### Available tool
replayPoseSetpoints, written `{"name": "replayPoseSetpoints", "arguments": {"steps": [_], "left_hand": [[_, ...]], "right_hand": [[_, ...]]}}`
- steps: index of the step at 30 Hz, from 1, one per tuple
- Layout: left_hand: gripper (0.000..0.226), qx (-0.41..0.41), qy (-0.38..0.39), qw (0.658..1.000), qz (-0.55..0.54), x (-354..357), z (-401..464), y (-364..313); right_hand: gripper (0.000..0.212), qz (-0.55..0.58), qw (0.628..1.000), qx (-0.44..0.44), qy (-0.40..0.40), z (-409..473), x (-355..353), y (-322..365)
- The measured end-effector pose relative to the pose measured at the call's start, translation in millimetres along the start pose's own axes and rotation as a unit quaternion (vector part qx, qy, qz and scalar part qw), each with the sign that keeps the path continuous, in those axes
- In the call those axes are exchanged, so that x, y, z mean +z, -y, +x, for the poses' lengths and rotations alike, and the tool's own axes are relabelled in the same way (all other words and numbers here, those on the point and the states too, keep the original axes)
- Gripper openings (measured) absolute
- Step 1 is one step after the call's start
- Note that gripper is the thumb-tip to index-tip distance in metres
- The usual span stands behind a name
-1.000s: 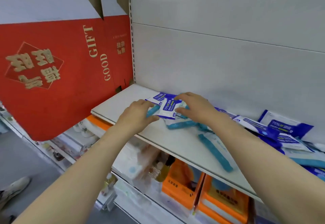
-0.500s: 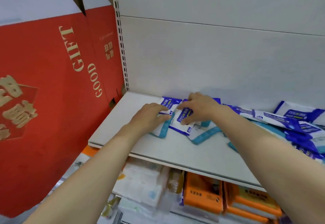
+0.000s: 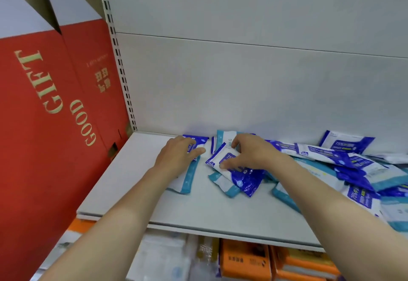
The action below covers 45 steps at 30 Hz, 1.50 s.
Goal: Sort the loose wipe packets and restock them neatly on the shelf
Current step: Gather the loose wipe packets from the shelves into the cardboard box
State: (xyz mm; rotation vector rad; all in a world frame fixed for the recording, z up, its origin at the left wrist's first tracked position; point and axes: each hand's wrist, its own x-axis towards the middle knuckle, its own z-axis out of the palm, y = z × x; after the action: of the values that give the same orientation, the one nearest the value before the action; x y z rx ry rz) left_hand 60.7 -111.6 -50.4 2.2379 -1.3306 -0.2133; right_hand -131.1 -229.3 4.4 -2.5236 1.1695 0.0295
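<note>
**Wipe packets spread along the white shelf, both hands down among them**

Wipe packets lie scattered across the white shelf (image 3: 198,210), thin on the left end and heaped thick toward the right. Left hand (image 3: 176,158) is flat on a teal-edged packet (image 3: 187,183) near the shelf's left end, fingers fairly straight and pressing down, thumb out toward the right; a blue-and-white packet (image 3: 198,141) peeks out from under the fingertips, close to the back panel (image 3: 242,86). Right hand (image 3: 249,154) is arched over a blue-and-white packet marked 75% (image 3: 223,158), thumb low on the near edge, fingers curled over the far side, pinching it. That packet sits tilted on top of a dark blue packet (image 3: 247,181) and another teal-edged one (image 3: 223,184), the lot overlapping in a loose fan just right of the left hand's packet, a narrow strip of bare shelf between the two groups.

Over on the right, the pile (image 3: 357,170) of blue, white and teal packets is jumbled, packets lying at every angle, some propped against the back panel. A red carton (image 3: 55,126) printed GOOD GIFT in gold stands against the shelf's left end, beside the perforated upright (image 3: 120,66). Below the shelf, orange boxes (image 3: 245,261) and pale wrapped packs (image 3: 163,256) fill the lower tier.
</note>
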Motion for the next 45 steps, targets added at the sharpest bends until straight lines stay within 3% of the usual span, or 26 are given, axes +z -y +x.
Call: {"name": "replayPoseSetpoints", "arguments": {"steps": [3, 5, 8, 10, 14, 22, 30, 34, 39, 42, 45], "left_hand": [[0.055, -0.005, -0.01, 1.0, 0.018, 5, 1, -3], [0.055, -0.008, -0.019, 0.999, 0.024, 6, 1, -2], [0.057, -0.017, -0.027, 0.999, 0.022, 5, 2, 1], [0.059, -0.024, -0.026, 0.999, 0.022, 6, 3, 3], [0.062, -0.041, -0.023, 0.999, 0.021, 8, 5, 3], [0.072, -0.107, -0.053, 0.99, 0.079, 11, 8, -6], [0.081, -0.108, -0.075, 0.981, 0.142, 12, 17, -7], [0.087, -0.127, -0.074, 0.988, 0.046, 5, 16, -11], [0.054, -0.098, -0.102, 0.983, -0.121, -12, 0, -14], [0.048, -0.107, -0.117, 0.975, -0.154, -30, -16, -10], [0.06, -0.144, -0.062, 0.982, -0.109, -37, -37, -1]], "right_hand": [[0.079, -0.036, 0.999, 0.021, 0.023, -7, 3, 4], [0.07, 0.001, 1.0, 0.024, 0.013, -7, 3, 6], [0.053, 0.132, 0.985, 0.021, -0.108, 2, -1, 6], [0.049, 0.159, 0.977, 0.032, -0.137, 10, 1, 5], [0.061, 0.071, 0.988, 0.068, -0.121, 14, 18, -1], [0.08, 0.206, 0.965, 0.108, -0.122, 11, 23, 3], [0.05, 0.228, 0.966, 0.078, -0.089, 0, 8, -4], [0.035, 0.299, 0.951, 0.042, -0.072, -1, 5, -9], [0.03, 0.363, 0.926, 0.011, -0.106, 0, -3, -1], [0.036, 0.385, 0.917, -0.001, -0.104, 1, -8, 5], [0.037, 0.401, 0.91, -0.013, -0.101, 1, -8, 12]]}}
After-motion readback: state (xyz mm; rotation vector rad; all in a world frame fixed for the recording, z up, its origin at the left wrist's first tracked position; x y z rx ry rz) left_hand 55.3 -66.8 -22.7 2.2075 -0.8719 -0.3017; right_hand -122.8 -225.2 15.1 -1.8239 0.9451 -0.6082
